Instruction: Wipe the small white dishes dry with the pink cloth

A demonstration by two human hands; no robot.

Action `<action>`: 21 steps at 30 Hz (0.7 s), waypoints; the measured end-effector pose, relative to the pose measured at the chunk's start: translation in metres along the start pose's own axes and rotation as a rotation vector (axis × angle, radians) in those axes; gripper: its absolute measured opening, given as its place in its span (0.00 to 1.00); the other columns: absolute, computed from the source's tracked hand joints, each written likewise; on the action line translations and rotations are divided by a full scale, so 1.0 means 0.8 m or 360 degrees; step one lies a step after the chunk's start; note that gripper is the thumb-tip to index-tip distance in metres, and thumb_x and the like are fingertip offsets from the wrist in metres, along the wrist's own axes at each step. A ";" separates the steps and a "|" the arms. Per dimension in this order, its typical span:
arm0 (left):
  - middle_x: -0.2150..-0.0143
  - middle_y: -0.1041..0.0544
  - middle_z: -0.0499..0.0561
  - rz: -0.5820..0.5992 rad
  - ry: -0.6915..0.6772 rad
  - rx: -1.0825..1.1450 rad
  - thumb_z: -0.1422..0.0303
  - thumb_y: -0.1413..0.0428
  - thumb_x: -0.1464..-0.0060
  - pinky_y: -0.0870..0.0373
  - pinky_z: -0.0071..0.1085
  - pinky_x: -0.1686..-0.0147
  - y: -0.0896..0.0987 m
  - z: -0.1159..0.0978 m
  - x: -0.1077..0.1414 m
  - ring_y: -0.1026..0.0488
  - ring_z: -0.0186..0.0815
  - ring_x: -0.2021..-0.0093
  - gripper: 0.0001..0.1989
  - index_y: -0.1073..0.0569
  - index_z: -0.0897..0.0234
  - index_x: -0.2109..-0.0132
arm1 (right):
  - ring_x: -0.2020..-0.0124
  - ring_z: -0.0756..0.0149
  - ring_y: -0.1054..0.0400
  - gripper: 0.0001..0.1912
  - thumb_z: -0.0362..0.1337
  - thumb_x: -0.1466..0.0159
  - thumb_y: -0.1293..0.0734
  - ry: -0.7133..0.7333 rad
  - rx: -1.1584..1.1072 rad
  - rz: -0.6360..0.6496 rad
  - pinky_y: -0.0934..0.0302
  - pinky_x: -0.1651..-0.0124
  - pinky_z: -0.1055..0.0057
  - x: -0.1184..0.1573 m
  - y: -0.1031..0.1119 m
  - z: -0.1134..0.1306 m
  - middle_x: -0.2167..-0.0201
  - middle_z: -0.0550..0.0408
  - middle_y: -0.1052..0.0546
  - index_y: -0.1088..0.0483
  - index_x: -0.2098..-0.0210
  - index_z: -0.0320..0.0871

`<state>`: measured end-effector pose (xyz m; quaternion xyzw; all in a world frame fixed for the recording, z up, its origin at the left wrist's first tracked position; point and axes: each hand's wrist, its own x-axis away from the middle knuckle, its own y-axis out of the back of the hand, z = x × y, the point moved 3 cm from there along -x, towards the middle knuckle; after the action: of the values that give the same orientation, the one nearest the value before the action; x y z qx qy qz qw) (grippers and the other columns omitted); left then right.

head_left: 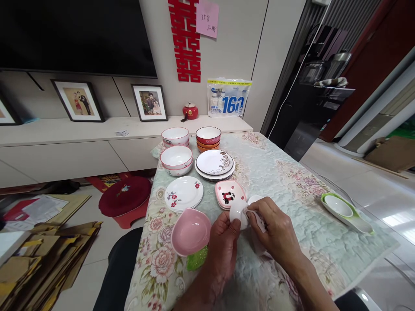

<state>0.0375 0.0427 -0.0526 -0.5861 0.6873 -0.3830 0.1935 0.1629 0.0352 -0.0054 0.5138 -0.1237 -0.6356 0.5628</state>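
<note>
My left hand (224, 239) grips a small white dish (238, 212) by its edge, over the near middle of the table. Pressed against that dish is my right hand (274, 226), its fingers closed round a pale cloth (257, 221). Just behind my hands lie a square pink cat plate (229, 192) and another white item (255, 199), partly hidden by my right hand. To the left of my left hand is a pink peach-shaped bowl (190, 232) with a green leaf part (197, 258).
Stacked bowls (177, 159), red and orange bowls (208, 138), round plates (214, 163) and flowered plates (183, 193) stand on the flowered tablecloth (266, 162). A green-edged dish (348, 212) lies at the right. A red stool (125, 196) stands left of the table.
</note>
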 end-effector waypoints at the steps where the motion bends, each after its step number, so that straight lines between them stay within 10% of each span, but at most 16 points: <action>1: 0.65 0.18 0.51 -0.0021 -0.0008 0.0006 0.63 0.30 0.55 0.30 0.35 0.55 0.001 0.000 -0.001 0.23 0.42 0.57 0.15 0.21 0.65 0.61 | 0.66 0.62 0.31 0.07 0.33 0.29 0.39 -0.0034 0.0035 0.0045 0.37 0.64 0.66 0.001 -0.001 -0.001 0.66 0.52 0.28 0.31 0.63 0.44; 16: 0.67 0.18 0.51 -0.0056 0.0018 0.0059 0.64 0.30 0.56 0.30 0.35 0.55 0.003 -0.001 0.000 0.23 0.42 0.59 0.15 0.21 0.65 0.62 | 0.67 0.62 0.31 0.07 0.33 0.30 0.38 -0.0085 -0.0037 0.0259 0.39 0.66 0.68 0.001 -0.004 0.004 0.67 0.54 0.29 0.30 0.64 0.45; 21: 0.65 0.18 0.52 -0.0018 0.0006 0.0013 0.63 0.30 0.56 0.30 0.35 0.55 0.000 0.000 0.001 0.23 0.43 0.57 0.16 0.20 0.66 0.60 | 0.64 0.62 0.30 0.06 0.34 0.29 0.39 -0.0025 -0.0070 0.0044 0.38 0.62 0.67 -0.001 -0.001 0.000 0.66 0.53 0.28 0.31 0.62 0.44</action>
<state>0.0374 0.0420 -0.0529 -0.5885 0.6827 -0.3880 0.1924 0.1623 0.0356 -0.0052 0.4944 -0.1211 -0.6345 0.5817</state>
